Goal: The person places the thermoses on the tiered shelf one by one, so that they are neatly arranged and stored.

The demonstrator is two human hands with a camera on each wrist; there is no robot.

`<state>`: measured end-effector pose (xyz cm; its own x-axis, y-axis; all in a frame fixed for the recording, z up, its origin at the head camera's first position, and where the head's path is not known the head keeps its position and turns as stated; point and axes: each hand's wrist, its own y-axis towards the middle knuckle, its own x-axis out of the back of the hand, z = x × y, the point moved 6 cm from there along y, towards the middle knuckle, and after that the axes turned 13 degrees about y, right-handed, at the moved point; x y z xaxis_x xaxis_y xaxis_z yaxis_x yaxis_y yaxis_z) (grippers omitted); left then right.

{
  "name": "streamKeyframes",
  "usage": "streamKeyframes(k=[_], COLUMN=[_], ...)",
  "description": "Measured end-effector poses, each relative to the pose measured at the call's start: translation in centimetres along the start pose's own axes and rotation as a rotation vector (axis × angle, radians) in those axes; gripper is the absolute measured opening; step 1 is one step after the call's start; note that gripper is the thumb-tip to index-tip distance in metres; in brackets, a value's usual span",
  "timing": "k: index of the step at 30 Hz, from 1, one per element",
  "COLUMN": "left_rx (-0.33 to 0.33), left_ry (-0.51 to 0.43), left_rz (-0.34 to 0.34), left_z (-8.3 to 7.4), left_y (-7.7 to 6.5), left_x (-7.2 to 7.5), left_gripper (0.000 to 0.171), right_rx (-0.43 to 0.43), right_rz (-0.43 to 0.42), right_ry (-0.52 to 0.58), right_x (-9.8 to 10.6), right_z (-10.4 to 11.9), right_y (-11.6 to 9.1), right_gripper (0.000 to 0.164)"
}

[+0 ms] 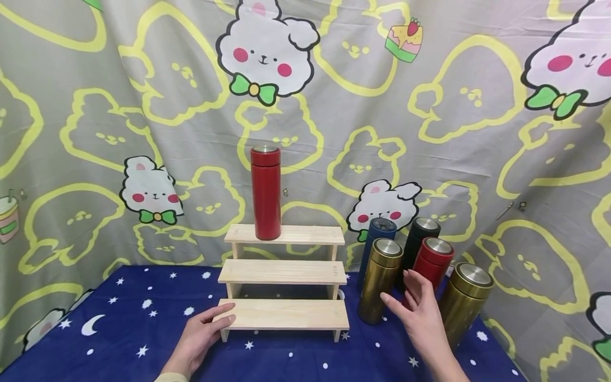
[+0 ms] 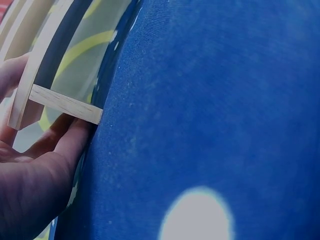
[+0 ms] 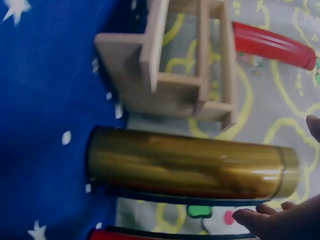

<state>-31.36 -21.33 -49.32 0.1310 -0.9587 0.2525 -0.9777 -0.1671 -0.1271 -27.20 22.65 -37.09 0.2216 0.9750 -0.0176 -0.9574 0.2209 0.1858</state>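
A three-step wooden stand [image 1: 284, 314] stands on the dark blue cloth. My left hand [image 1: 199, 333] grips the left end of its lowest step, thumb on top; in the left wrist view the fingers [image 2: 75, 140] reach under the board beside the leg. On the top step, left of its middle, a red thermos flask [image 1: 265, 199] stands upright. My right hand [image 1: 424, 313] reaches up between a gold flask [image 1: 379, 281] and a second red flask [image 1: 431, 265], thumb and fingers spread apart. The right wrist view shows the gold flask's full length, with nothing held by the hand.
Behind the front gold flask stand a blue flask [image 1: 374, 239] and a black flask [image 1: 417, 241]. Another gold flask [image 1: 467, 297] stands at the far right, beside my right wrist. A grey patterned curtain [image 1: 191, 138] hangs behind the table.
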Motion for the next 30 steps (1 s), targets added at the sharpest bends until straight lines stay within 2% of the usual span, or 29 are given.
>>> streamKeyframes(k=[4,10,21,30], left_rx=[-0.008,-0.002,0.011,0.009], left_ry=[-0.008,-0.013,-0.001,0.001], left_rz=[0.002,0.002,0.004,0.007], left_z=[0.0,0.0,0.1,-0.2], left_y=[-0.1,-0.1,0.0,-0.1], left_x=[-0.1,-0.1,-0.1,-0.1], left_gripper=[0.044,0.043,0.045,0.044], right_rx=[-0.049,-0.078,-0.088,-0.078], right_rz=[0.012,0.034,0.069,0.051], right_ry=[-0.043,-0.097,-0.146,-0.163], right_x=[0.2,0.3,0.2,-0.1], right_z=[-1.6,-3.4,-5.6,-6.5], right_y=[0.9,1.8,3.1,3.6], right_gripper=[0.09,0.097,0.106,0.103])
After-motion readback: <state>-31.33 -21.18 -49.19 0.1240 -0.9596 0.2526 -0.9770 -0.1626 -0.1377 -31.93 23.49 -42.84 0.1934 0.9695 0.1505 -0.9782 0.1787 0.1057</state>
